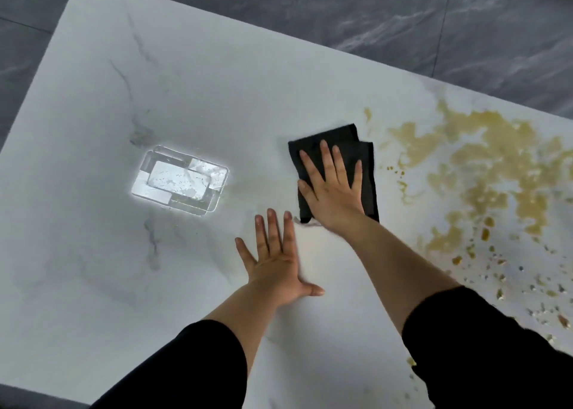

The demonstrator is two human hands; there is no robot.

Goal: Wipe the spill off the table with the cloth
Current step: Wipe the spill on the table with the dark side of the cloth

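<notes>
Your right hand (333,188) lies flat, fingers spread and straight, pressing the folded black cloth (369,176) to the white marble-look table (186,83). Your left hand (279,260) is open too, palm down on bare tabletop just near-left of it, holding nothing. The cloth sits just left of the yellow-brown spill (483,160), which spreads with crumbs over the right end, so nearly all the wiping looks left to do; only a faint smear shows between cloth and clear rectangular glass dish (179,179) at left.

left hand (276,263) flat, right hand (331,185) flat
</notes>
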